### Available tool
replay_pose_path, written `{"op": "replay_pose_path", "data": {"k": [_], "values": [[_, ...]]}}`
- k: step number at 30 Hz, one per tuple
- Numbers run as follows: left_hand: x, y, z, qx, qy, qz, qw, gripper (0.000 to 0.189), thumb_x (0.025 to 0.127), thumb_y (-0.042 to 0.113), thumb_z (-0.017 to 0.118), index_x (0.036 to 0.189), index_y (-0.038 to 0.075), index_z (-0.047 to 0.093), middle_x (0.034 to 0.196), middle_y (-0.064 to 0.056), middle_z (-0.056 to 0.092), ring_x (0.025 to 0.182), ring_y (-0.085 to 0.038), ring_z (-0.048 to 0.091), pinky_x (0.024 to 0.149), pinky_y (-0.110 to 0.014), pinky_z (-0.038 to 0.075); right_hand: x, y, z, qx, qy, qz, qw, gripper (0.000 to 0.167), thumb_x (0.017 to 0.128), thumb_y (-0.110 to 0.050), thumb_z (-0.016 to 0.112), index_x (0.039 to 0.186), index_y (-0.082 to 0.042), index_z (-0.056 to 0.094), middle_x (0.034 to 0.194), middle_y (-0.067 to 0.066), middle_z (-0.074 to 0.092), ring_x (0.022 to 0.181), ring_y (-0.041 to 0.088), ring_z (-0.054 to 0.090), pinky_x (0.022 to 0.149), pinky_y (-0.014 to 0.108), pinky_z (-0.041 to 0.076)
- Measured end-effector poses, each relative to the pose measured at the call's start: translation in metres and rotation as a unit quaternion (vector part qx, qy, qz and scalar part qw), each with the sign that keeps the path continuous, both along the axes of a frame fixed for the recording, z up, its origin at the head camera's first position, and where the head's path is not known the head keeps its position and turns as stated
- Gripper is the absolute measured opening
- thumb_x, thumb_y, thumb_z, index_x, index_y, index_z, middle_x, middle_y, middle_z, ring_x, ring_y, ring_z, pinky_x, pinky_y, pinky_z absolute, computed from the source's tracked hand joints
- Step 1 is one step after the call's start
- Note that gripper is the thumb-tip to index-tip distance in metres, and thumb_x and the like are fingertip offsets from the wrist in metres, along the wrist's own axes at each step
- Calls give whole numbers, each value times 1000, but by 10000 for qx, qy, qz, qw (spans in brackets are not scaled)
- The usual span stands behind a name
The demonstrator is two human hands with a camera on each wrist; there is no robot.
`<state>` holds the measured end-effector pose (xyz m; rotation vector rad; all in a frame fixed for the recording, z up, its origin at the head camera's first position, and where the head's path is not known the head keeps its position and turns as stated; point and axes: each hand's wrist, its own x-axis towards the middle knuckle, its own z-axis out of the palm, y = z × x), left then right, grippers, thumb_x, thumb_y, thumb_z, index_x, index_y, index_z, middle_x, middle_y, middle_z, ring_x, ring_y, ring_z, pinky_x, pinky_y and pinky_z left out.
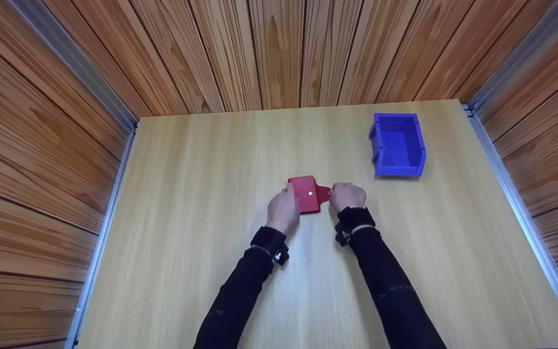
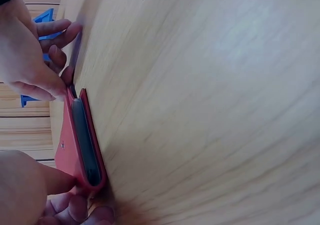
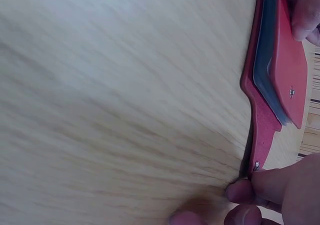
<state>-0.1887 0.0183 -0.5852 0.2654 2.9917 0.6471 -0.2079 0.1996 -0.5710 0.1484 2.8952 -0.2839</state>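
A small red card holder (image 1: 303, 194) with a snap button and clear plastic sleeves (image 3: 265, 55) lies near the middle of the table. Its strap (image 1: 324, 194) is unfastened and points to the right. My left hand (image 1: 283, 207) grips the folded spine edge, thumb on the cover and fingers curled beneath, as the left wrist view shows. At the other side my right hand (image 1: 348, 196) pinches the strap's tip between thumb and finger, just beside its metal snap (image 3: 257, 166). The cover stands slightly raised from the sleeves in the right wrist view.
A blue plastic bin (image 1: 398, 145) sits at the back right of the light wooden table (image 1: 201, 194). Wood-plank walls (image 1: 279, 53) rise behind and on both sides, with metal rails (image 1: 516, 203) along the table's edges.
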Motion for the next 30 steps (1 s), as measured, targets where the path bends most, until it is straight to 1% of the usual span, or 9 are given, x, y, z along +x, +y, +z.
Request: {"op": "replay_pose_path", "data": {"k": [2,4,9,12,15,18,23,26,30], "values": [[0,0,0,-55,55,-46,10000,43,105,17,58,142,-5,53,111,-21,72,95,-34,73,81,-44,59,0,0,0,-13,-19,-11,10000,24,100,-19,55,94,-7,76,101,21,77,93,39,74,75,55,57],[0,2,-1,-124,55,-81,9999,47,105,25,58,143,-3,53,115,-19,71,99,-33,72,84,-44,58,-1,0,-1,-28,-57,3,10000,25,100,-18,54,94,-7,75,102,21,77,93,39,74,75,55,57],[1,16,-2,-499,2,-168,9986,70,99,60,55,139,3,51,115,-14,70,100,-30,71,81,-41,58,1,0,-3,-73,-105,32,9999,27,104,-22,53,100,-7,76,106,23,76,96,41,73,77,55,56],[3,26,-4,-909,132,-193,9956,80,94,71,54,137,4,48,113,-13,70,97,-28,71,75,-40,58,2,1,-4,-73,-94,-10,9999,27,104,-23,54,103,-7,76,107,22,76,98,41,73,79,55,56],[4,31,-5,-1319,358,-77,9906,77,92,69,57,133,5,47,109,-11,69,92,-26,70,69,-38,58,3,0,-5,-119,-8,4,9999,26,103,-22,54,99,-7,75,106,22,76,97,42,72,79,55,55],[4,31,-5,-1398,557,75,9886,68,91,62,62,128,6,49,104,-10,68,85,-24,69,64,-37,57,3,-2,-4,-205,63,80,9997,26,102,-20,53,96,-6,74,103,22,76,95,42,72,79,55,55],[2,25,-2,-887,635,42,9940,58,93,53,60,124,5,52,100,-12,67,78,-25,68,63,-38,55,2,-1,-3,-257,-10,85,9996,26,103,-20,52,98,-6,74,104,21,75,97,42,72,80,56,55],[1,20,0,-629,536,-67,9966,58,94,51,56,127,4,52,99,-12,67,75,-25,67,63,-38,54,1,2,-3,-266,-36,55,9996,27,103,-23,53,99,-7,74,105,22,75,98,42,72,80,55,55],[2,11,5,-545,351,-157,9978,59,96,50,49,133,4,51,93,-10,66,69,-23,62,59,-33,48,1,5,-5,-289,-23,59,9996,27,104,-25,54,99,-6,73,106,23,75,99,43,71,80,56,54]]}}
